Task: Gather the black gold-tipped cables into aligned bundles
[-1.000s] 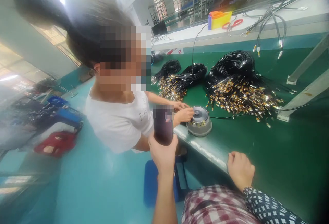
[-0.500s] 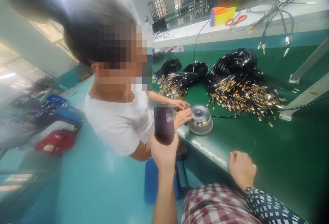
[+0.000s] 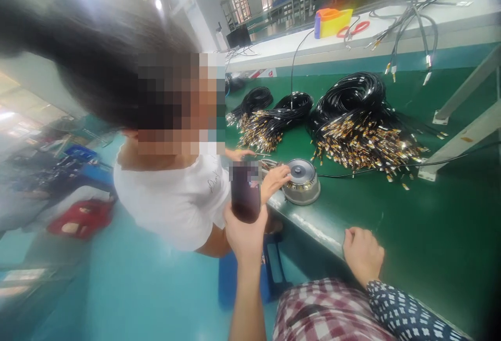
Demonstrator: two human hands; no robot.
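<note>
My left hand [image 3: 245, 231] grips a dark smartphone [image 3: 246, 197], held upright between thumb and fingers. Resting at the edge of the green bench [image 3: 422, 236], my right hand [image 3: 364, 256] is closed in a loose fist, with nothing visible in it. Beyond the phone, a co-worker's hand [image 3: 276, 179] touches the rim of a round grey device [image 3: 301, 181] that has a ring of metallic pieces around its side. The co-worker's other hand [image 3: 239, 154] is partly hidden behind the phone.
Coiled black cables [image 3: 352, 95] with many gold-coloured ends lie on the bench in several bundles. A white shelf [image 3: 282, 46] holds a yellow-and-orange box [image 3: 332, 22], red-handled scissors [image 3: 354, 29] and loose cables. Slanted metal supports [image 3: 465, 142] stand at the right. The co-worker [image 3: 172, 200] occupies the left.
The co-worker leans nearer, and one of their hands has drawn back from the round device to the left. My hands keep their grip and pose; the view has shifted slightly.
</note>
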